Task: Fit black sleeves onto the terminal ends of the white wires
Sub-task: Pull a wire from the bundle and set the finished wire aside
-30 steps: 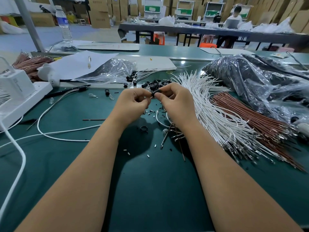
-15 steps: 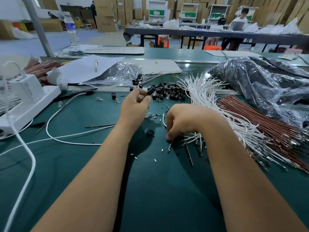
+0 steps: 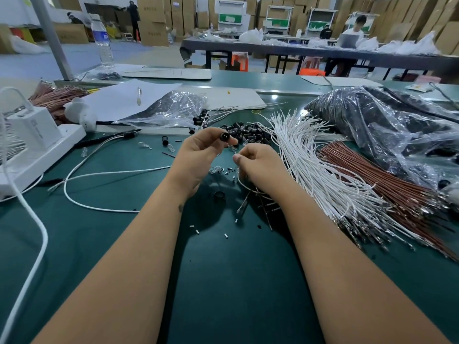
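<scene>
My left hand (image 3: 198,155) pinches a small black sleeve (image 3: 224,137) between thumb and fingertips, raised over the green table. Just to its right, my right hand (image 3: 258,167) pinches a white wire near its metal terminal end (image 3: 233,149), which points up toward the sleeve; the two are a short gap apart. A pile of loose black sleeves (image 3: 244,131) lies just beyond both hands. A large fan of white wires (image 3: 315,165) with metal terminals spreads to the right of my right hand.
A bundle of red-brown wires (image 3: 387,189) lies right of the white ones, with plastic bags of black parts (image 3: 387,135) behind. A white power strip (image 3: 37,150) and white cable (image 3: 99,207) sit left. Small scraps dot the mat near my forearms.
My right hand has come up from the wires on the table with one white wire. My left hand has lifted a black sleeve from the pile toward it.
</scene>
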